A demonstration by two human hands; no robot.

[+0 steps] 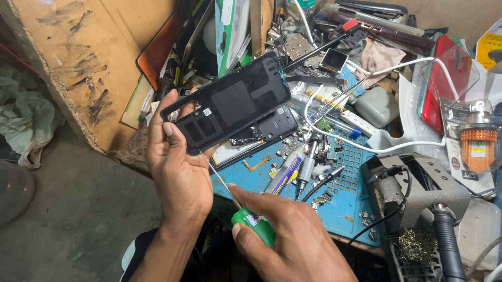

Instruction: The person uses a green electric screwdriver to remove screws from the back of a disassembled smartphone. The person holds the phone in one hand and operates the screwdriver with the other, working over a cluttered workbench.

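A: What worries you here?

B: The left hand point(178, 166) grips the black cover point(230, 101) by its near-left end only, so most of it hangs unsupported in the air over the left edge of the worktop point(337, 211). The right hand point(292, 242) is closed around the green screwdriver point(252, 224), and its thin shaft points up toward the cover's near edge. As I judge it, a hard push there could make the tip skid — into the left palm, or across the plastic.

A: Anything else?

B: The cover might flex or crack if levered; it looks thin. And if it drops, it lands on the phone point(262, 133) lying open just beneath, or on the floor to the left.

A: How does the cover look?

B: Dark, matt inside face toward us, a long camera cutout at its left end, a square grey pad in the middle, a small white sticker — no cracks that I can see.

A: And around it?

B: Loose screws, tweezers and a white cable point(373, 145) crowd the blue mat.
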